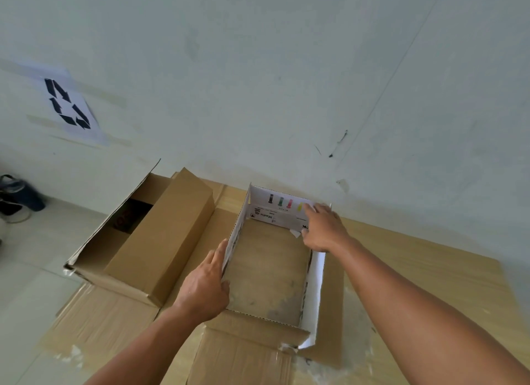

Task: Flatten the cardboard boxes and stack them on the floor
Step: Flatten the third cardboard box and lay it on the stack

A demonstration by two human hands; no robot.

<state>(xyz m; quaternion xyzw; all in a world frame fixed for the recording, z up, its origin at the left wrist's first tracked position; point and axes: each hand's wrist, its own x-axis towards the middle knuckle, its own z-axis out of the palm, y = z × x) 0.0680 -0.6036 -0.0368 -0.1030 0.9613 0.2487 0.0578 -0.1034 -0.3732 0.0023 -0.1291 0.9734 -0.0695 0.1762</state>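
A shallow box with white printed walls stands open on a layer of flattened cardboard on the floor. My left hand grips the box's left wall, thumb inside and fingers outside. My right hand holds the far right corner, fingers over the far wall with its coloured marks. A near flap lies folded outward, torn at its right corner. To the left a large brown carton lies on its side with its flaps open and something dark inside.
A pale wall rises right behind the boxes. A sheet with a recycling symbol is taped to it at the left. A dark bag sits on the pale tiled floor at the far left.
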